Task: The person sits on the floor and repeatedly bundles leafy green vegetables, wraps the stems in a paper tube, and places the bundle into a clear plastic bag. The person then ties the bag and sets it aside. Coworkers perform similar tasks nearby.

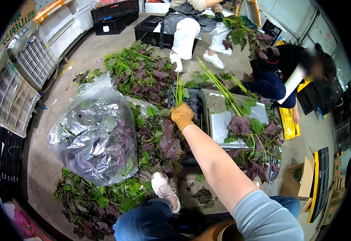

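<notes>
My right hand (182,115), in a tan glove, is closed around a bundle of green stems (178,93). Purple-and-green perilla-like leaves (171,144) lie just below it, though which belong to this bundle is hard to tell. Under and beyond the glove is a black plastic crate (196,99). To its right, more leafy stems (238,111) rest across a white-lined foam box (220,126). A large clear plastic bag (97,144) full of leaves stands to the left. My left hand (213,233), also in a tan glove, shows only partly at the bottom edge; its fingers are hidden.
Leaf piles lie on the floor ahead (142,69) and near-left (103,198). A seated person (187,33) holds a leafy bunch (245,36). Another person (272,69) crouches at right, one hand by a yellow crate (290,123). Cardboard boxes (293,177) and white crates (12,96) flank the area.
</notes>
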